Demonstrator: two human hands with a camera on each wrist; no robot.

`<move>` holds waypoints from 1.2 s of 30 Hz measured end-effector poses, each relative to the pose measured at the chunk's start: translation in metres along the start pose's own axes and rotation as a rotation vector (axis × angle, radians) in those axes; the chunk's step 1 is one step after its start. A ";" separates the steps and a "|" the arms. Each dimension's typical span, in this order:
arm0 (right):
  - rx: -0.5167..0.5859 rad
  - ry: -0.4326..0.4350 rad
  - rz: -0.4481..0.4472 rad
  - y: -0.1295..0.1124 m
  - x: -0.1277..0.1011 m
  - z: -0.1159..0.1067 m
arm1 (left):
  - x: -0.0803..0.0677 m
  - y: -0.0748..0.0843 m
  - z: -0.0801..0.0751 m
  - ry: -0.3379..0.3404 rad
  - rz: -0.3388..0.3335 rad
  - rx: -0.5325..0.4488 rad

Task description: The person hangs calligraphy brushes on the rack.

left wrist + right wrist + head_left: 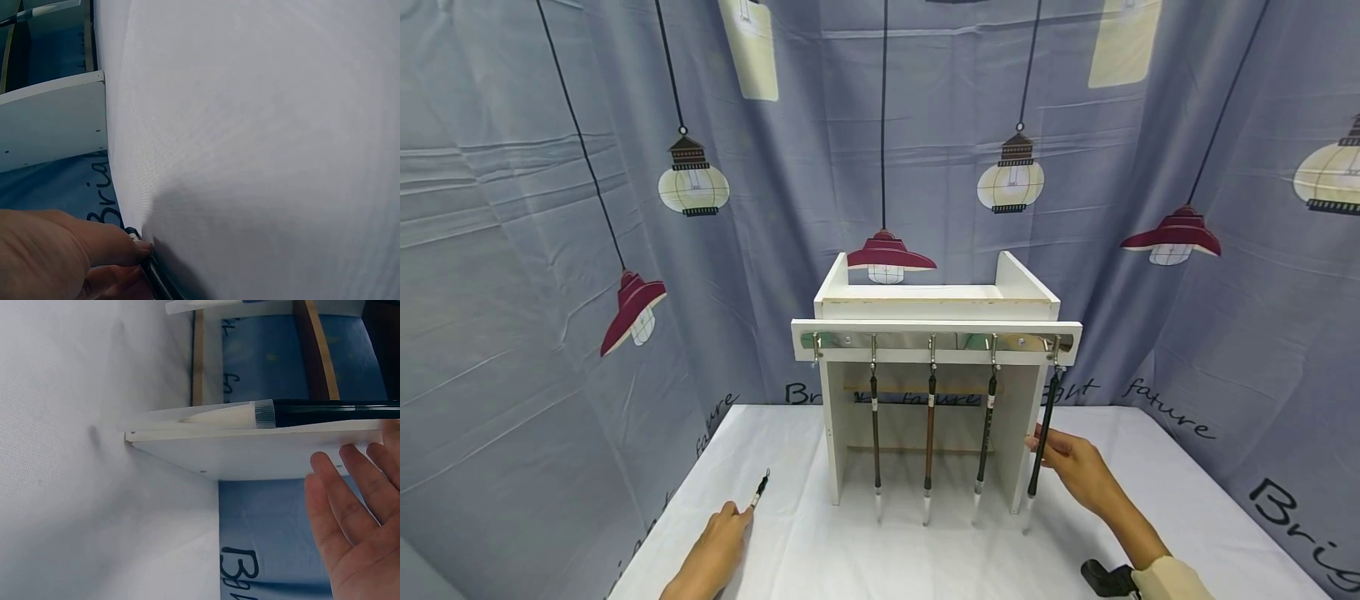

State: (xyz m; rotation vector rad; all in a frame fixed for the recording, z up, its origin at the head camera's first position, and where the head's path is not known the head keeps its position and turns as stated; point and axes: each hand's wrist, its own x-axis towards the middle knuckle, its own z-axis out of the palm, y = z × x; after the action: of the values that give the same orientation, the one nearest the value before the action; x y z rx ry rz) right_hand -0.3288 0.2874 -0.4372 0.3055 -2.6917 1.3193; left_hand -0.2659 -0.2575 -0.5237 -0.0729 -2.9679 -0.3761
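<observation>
My left hand (713,546) pinches a calligraphy brush (761,487) low over the white table on the left, its dark end with a small loop pointing away. In the left wrist view, thumb and fingers close round the brush's dark handle (159,278). My right hand (1078,467) is at the rightmost hanging brush (1043,433), its fingers loosely extended beside the black handle. The right wrist view shows that brush's pale tip in a clear cap (219,417), and the fingers (353,515) spread below the handle.
A white wooden stand (936,310) carries a front rail (805,342) with metal hooks. More capped brushes (930,433) hang side by side from it. A black object (1108,578) is at my right wrist. A grey-blue curtain (940,167) with printed lamps surrounds the white table (790,550).
</observation>
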 end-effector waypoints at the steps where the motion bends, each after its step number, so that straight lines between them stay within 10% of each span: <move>1: 0.000 0.002 0.000 0.000 0.000 0.000 | 0.000 0.000 0.000 0.003 -0.002 -0.004; 24: 0.009 -0.006 0.017 -0.001 0.000 0.000 | -0.004 -0.004 -0.003 0.102 0.009 -0.144; 36: -0.004 -0.009 0.022 0.000 0.001 0.000 | -0.011 0.011 -0.031 0.214 0.067 -0.151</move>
State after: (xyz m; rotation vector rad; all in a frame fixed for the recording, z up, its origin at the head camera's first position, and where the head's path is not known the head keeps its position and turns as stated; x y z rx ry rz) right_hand -0.3296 0.2868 -0.4368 0.2823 -2.7122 1.3216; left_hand -0.2500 -0.2549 -0.4929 -0.1393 -2.7148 -0.5614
